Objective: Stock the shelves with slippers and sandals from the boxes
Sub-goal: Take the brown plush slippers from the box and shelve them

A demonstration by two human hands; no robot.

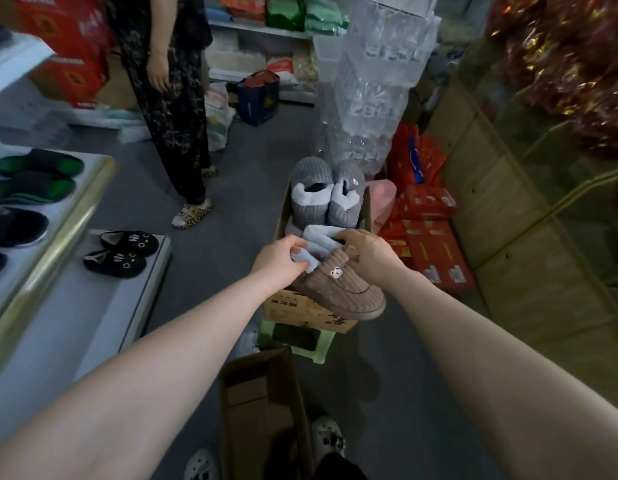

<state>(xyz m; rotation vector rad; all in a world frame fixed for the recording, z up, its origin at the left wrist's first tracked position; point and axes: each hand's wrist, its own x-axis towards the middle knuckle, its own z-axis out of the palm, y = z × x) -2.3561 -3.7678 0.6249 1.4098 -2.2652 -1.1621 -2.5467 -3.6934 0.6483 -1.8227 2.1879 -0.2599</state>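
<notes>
Grey-white shelves run along the left and are partly stocked. Green-and-black sandals sit on the upper tier and black cat slippers on the lower one, with bare shelf beside them. Stocking looks under way but not finished.

Straight ahead, a cardboard box stands on a green stool with footwear inside, so more is left to move. A grey pair stands at its far end.

At the near end, a brown slipper lies across the box rim, held by both hands. It is ribbed and plush, with a thick tan sole, a pale blue fleece cuff and a small white bear badge.

The left hand grips the cuff. The right hand curls its fingers over the slipper's collar.
</notes>
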